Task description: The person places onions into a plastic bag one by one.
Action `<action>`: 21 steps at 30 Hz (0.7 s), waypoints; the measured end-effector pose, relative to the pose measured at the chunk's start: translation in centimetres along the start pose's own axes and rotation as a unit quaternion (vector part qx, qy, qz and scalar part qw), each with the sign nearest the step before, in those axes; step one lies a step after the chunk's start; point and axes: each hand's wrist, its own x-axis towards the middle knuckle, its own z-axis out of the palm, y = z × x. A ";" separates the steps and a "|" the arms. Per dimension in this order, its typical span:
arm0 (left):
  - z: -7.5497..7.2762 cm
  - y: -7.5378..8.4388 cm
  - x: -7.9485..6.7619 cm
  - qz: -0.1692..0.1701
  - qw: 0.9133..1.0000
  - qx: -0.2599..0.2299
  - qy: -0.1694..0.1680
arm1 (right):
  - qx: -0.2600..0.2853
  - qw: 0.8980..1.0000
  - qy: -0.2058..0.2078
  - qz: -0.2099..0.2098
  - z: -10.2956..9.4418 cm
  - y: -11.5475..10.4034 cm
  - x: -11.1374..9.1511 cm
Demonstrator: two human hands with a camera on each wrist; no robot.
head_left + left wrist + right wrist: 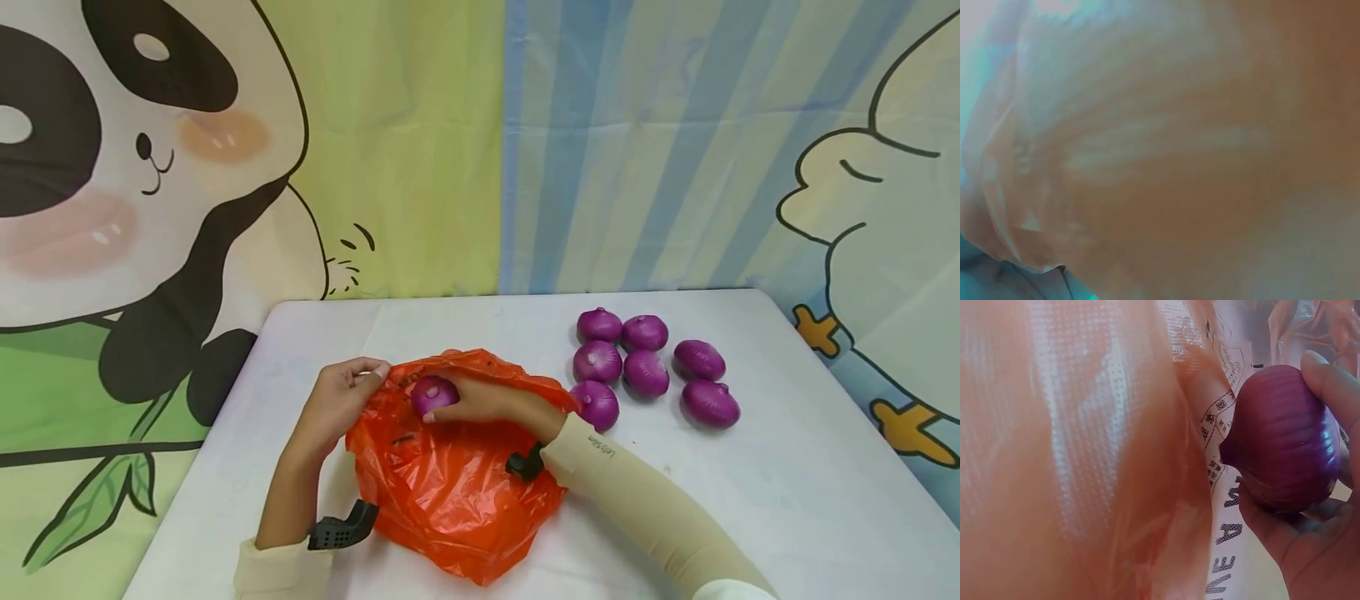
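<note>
An orange-red plastic bag [450, 500] lies spread on the table in the head view. My left hand [341, 400] pinches its upper left edge between thumb and fingers. With my right hand [480, 400] I grip a purple onion [433, 395] by its sides, at the bag's mouth. The right wrist view shows the same onion [1288, 437] between thumb and fingers, beside the sheer wall of the bag [1085, 437] with dark printed characters. Bag film, blurred and close, fills most of the left wrist view.
Several purple onions [597, 362] stand grouped on the white table [780, 508], right of the bag. One of them sits close by the bag's right edge. A curtain with a panda print [405, 150] hangs behind the table.
</note>
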 end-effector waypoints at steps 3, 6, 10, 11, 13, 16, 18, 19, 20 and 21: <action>0.0 0.0 0.0 0.002 1.000 -0.006 0.001 | 0.001 1.000 0.007 0.003 0.2 0.3 0.1; 0.1 0.0 0.0 0.006 1.000 -0.008 0.002 | 0.003 1.000 0.013 0.003 0.3 0.5 0.3; 0.0 0.0 0.0 0.011 1.000 -0.009 0.006 | 0.013 1.000 0.017 0.000 0.5 0.6 0.4; 0.0 0.0 0.0 0.011 1.000 -0.010 0.007 | 0.011 1.000 0.014 -0.002 0.6 0.6 0.4; 0.0 0.1 0.0 0.009 1.000 -0.007 0.009 | 0.003 1.000 0.010 -0.002 0.6 0.5 0.4; -0.1 0.1 -0.1 0.004 1.000 0.003 0.015 | -0.015 1.000 0.004 -0.002 0.7 0.4 0.3; -0.2 0.0 -0.1 0.000 1.000 0.007 0.019 | -0.022 1.000 0.004 0.005 0.7 0.3 0.3; -0.3 0.0 -0.1 -0.001 1.000 0.007 0.020 | -0.025 1.000 0.004 0.009 0.7 0.3 0.3; -0.3 0.0 -0.1 -0.002 1.000 0.005 0.020 | -0.025 1.000 0.004 0.011 0.7 0.2 0.3; -0.3 -0.1 -0.1 -0.002 1.000 0.004 0.019 | -0.026 1.000 0.004 0.013 0.7 0.2 0.3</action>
